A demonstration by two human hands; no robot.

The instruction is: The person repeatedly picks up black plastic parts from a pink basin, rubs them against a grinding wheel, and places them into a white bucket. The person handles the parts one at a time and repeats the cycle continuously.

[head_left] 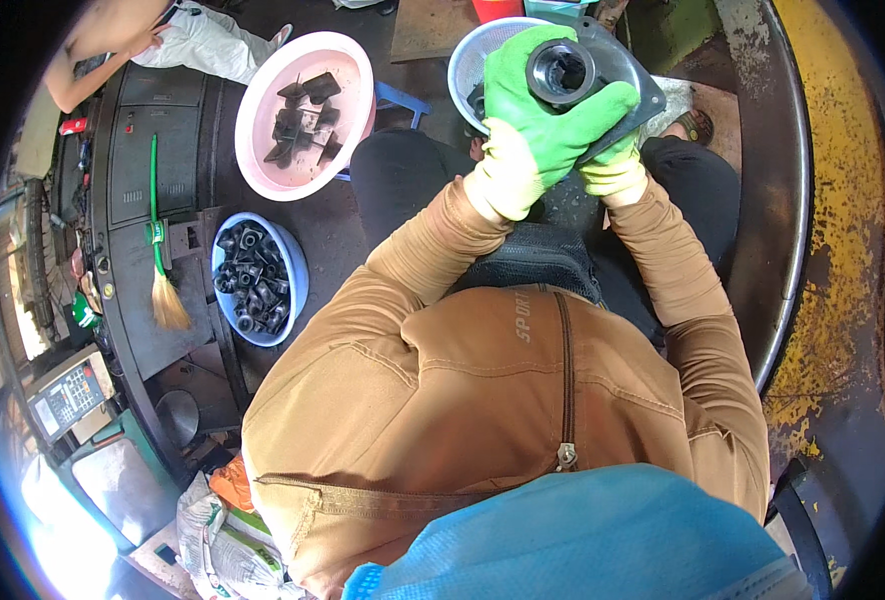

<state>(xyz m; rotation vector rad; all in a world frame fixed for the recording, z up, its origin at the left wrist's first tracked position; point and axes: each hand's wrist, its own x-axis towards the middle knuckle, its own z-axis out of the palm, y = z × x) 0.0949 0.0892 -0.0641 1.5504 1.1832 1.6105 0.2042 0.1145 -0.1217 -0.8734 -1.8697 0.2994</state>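
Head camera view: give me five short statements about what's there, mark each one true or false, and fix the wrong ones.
1. The left hand is bare. False: it wears a green glove.
2. The left hand grips a black part with a round collar. True.
3. The right hand lies well away from that part. False: it is up by the black part, mostly hidden by it.
4. The pink basin holds black pieces. True.
5. The blue basin at the left is empty. False: it holds many small dark fittings.
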